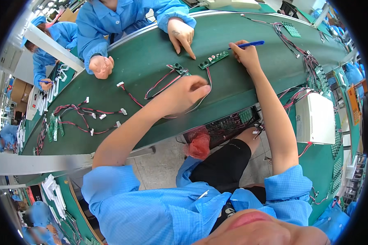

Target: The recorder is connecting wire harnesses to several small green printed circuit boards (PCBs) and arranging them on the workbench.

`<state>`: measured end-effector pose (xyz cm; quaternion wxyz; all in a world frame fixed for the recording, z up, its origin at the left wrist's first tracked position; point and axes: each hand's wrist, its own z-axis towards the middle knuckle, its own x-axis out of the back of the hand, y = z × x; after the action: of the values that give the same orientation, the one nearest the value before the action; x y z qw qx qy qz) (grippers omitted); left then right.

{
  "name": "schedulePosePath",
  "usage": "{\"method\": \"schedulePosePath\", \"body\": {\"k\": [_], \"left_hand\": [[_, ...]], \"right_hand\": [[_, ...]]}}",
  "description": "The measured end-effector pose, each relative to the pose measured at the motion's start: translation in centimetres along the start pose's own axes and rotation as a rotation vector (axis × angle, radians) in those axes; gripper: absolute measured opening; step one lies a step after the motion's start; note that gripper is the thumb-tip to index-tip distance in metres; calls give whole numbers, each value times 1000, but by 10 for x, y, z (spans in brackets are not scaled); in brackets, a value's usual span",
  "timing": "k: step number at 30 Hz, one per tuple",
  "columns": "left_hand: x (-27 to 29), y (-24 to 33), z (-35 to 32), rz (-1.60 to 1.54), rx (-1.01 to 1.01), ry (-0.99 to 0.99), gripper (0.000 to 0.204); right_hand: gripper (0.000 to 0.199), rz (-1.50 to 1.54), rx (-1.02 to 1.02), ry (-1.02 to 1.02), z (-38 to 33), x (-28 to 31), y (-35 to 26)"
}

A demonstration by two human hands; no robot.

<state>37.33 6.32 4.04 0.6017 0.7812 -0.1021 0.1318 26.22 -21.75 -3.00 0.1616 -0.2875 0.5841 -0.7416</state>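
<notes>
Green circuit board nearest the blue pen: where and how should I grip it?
Pinch the board by its long edges, right of middle, probably from the right: it's narrow, and its cable leaves the near edge leftward, where a co-worker's hand points.

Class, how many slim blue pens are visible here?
2: one slim blue pen in the camera wearer's right hand, a second blue pen in a co-worker's hand at far left. Others may be hidden.

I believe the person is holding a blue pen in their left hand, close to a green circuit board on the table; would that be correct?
Not quite: the head view shows the blue pen in the person's right hand, not the left. It is indeed close to a green circuit board on the table.
</notes>
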Motion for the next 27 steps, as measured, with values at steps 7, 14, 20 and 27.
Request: {"method": "schedulePosePath", "body": {"k": [7,14,20,27], "left_hand": [[-25,-22,56,901,-548,512,50],[-25,-34,57,929,-349,442,61],[-62,33,42,709,-658,305,62],[-46,59,184,814,-528,299,56]], "right_hand": [[30,-147,2,23,5,-11,7],[30,-115,99,122,-1,-10,-1],[23,278,150,330,-107,57,-69],[39,290,334,450,-282,106,-115]]}}
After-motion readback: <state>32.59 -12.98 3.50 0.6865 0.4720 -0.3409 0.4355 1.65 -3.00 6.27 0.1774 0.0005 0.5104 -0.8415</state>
